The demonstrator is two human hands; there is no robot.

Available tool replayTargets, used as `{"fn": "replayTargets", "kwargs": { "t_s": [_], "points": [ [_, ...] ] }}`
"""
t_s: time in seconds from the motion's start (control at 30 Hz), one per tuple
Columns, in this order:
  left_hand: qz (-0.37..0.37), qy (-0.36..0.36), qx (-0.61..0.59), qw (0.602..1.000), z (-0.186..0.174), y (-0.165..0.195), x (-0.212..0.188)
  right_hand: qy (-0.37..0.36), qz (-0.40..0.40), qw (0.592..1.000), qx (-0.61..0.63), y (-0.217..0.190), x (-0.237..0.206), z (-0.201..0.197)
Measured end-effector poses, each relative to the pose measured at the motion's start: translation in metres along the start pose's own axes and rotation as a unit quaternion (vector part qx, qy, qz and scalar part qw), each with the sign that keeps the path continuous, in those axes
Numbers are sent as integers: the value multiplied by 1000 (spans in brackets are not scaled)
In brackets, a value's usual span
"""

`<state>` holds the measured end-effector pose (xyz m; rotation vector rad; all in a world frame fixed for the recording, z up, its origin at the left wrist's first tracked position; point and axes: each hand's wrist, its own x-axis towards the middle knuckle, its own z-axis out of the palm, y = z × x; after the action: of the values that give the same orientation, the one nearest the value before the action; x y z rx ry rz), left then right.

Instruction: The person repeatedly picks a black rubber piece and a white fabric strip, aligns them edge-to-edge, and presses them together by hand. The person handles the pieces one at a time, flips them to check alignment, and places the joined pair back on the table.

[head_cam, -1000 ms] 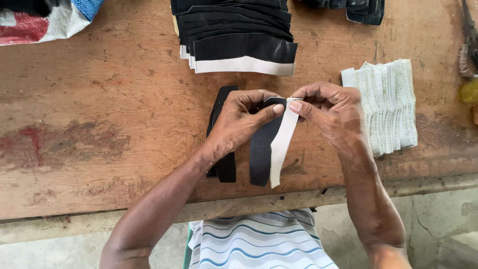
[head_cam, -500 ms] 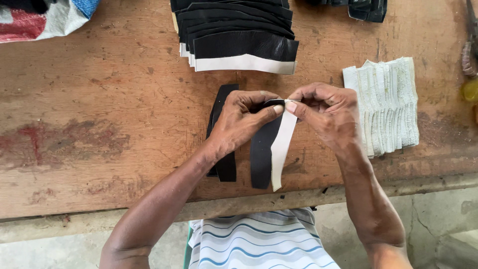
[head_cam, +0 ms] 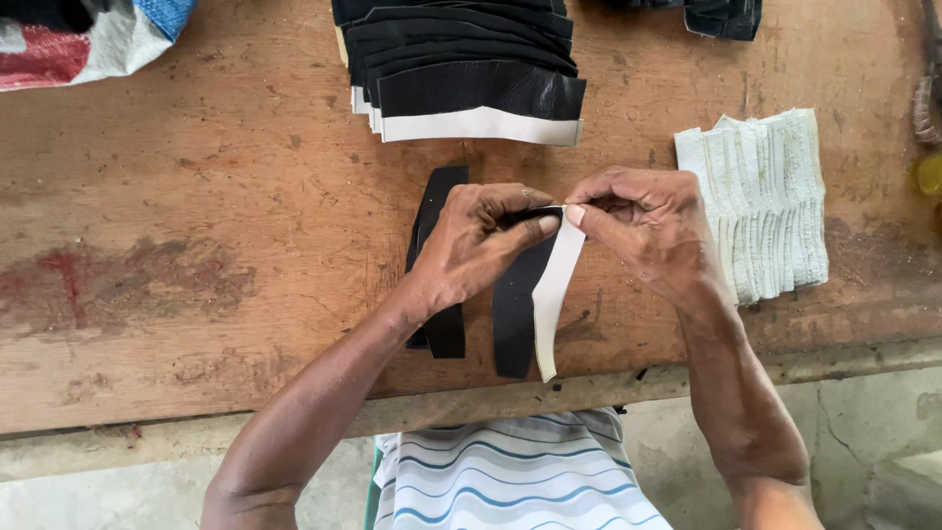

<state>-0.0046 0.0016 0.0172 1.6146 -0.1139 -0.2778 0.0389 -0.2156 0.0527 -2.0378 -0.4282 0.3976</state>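
A black strip (head_cam: 515,314) and its white backing (head_cam: 551,294) are pinched at the top by the left hand (head_cam: 481,240) and right hand (head_cam: 643,221), hanging near the worktop (head_cam: 196,245) front edge; bare wood lies leftward.

Both hands, left hand (head_cam: 478,245) and right hand (head_cam: 643,221), pinch a black strip (head_cam: 517,314) and its white backing (head_cam: 551,299) over the wooden table (head_cam: 196,196).
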Motion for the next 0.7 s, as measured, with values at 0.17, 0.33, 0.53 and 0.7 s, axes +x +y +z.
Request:
{"fn": "replayTargets", "kwargs": {
  "t_s": [0.17, 0.33, 0.53, 0.7],
  "points": [
    [8, -11, -14, 1000, -2, -7, 2, -16, -76, 989, -124, 3, 5, 1],
    [17, -22, 46, 999, -1, -13, 3, -7, -106, 975, -196, 1, 1, 6],
    [2, -10, -87, 996, -5, -18, 7, -18, 54, 994, 94, 1, 2, 1],
    [-13, 1, -91, 996, -3, -20, 7, 15, 38, 996, 85, 11, -2, 9]
  ]
}}
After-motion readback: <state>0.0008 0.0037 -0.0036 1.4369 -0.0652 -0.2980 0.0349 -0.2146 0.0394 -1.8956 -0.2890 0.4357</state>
